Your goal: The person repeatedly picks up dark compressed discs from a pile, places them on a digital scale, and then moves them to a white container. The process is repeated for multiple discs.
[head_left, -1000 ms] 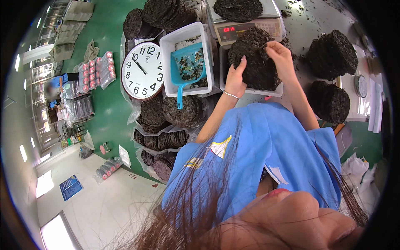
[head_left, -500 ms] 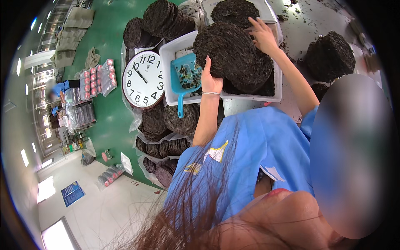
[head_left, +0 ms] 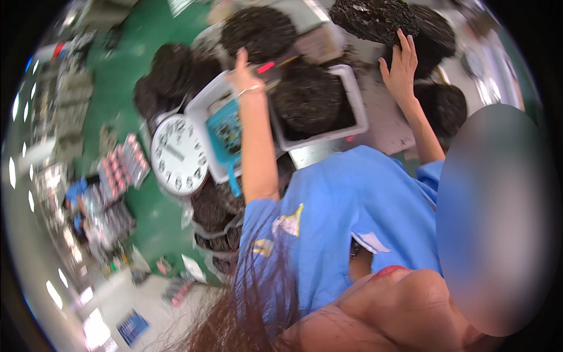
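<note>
My left hand (head_left: 245,77) reaches forward with a finger stretched out; its fingertip meets the near edge of a dark, round stack of dried seaweed (head_left: 258,35) in the picture. Blur hides whether they touch. My right hand (head_left: 402,67) is open, fingers spread, with its fingertips at the edge of a dark, round seaweed cake (head_left: 372,17). That cake lies tilted against another dark stack (head_left: 435,44). Between my arms, a white bin (head_left: 359,111) holds a round seaweed cake (head_left: 308,98). Left of it, a second white bin (head_left: 199,108) contains a blue dustpan (head_left: 226,126) with dark scraps.
A round wall clock (head_left: 176,155) leans beside the left bin. More dark stacks (head_left: 173,73) stand at the left, and another (head_left: 443,108) at the right. Loose scraps litter the grey table (head_left: 381,102). Green floor and bagged goods (head_left: 123,164) are farther left.
My left hand has left the cake over the bin and moved forward to the left. My right hand has swung right, where a cake now lies at its fingertips. The view has shifted and blurred.
</note>
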`<move>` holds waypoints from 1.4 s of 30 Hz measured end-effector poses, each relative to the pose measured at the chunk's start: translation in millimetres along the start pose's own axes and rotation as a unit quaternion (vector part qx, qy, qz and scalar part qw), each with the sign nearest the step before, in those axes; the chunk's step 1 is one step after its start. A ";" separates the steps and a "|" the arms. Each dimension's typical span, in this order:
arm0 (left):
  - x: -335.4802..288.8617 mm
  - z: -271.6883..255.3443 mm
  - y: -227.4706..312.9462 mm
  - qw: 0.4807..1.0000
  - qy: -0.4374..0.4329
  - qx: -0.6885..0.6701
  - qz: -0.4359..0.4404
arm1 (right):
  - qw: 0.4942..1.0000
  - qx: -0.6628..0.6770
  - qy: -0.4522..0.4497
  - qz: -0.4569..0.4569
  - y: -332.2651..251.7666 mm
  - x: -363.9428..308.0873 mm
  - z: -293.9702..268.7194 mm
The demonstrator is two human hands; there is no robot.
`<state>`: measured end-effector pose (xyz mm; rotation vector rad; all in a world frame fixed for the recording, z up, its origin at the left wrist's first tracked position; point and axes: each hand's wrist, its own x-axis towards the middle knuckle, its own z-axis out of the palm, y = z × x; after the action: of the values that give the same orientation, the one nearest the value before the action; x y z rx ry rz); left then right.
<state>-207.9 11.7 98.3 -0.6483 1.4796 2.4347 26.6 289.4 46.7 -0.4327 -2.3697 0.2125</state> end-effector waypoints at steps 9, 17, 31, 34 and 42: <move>-33.1 -85.2 -108.5 0.868 -0.082 0.441 0.213 | 0.945 -0.246 0.007 0.217 112.6 -176.6 -107.0; -79.1 -120.8 -146.3 0.649 -0.240 0.596 0.406 | 0.954 -0.201 -0.016 0.220 131.0 -217.8 -98.0; -69.4 -135.4 -148.1 0.552 -0.336 0.649 0.401 | 0.974 0.194 -0.106 -0.054 -37.7 -23.9 63.5; -70.1 -133.7 -146.7 0.550 -0.341 0.650 0.397 | 0.966 0.173 -0.151 -0.117 -94.3 10.8 100.5; -71.1 -132.8 -140.6 0.561 -0.343 0.640 0.398 | 0.965 0.055 -0.160 -0.202 -135.2 43.4 171.2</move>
<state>-54.8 -36.6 -30.8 1.3157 2.6338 0.7999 -152.9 174.0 -16.0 0.1561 -2.6830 0.2348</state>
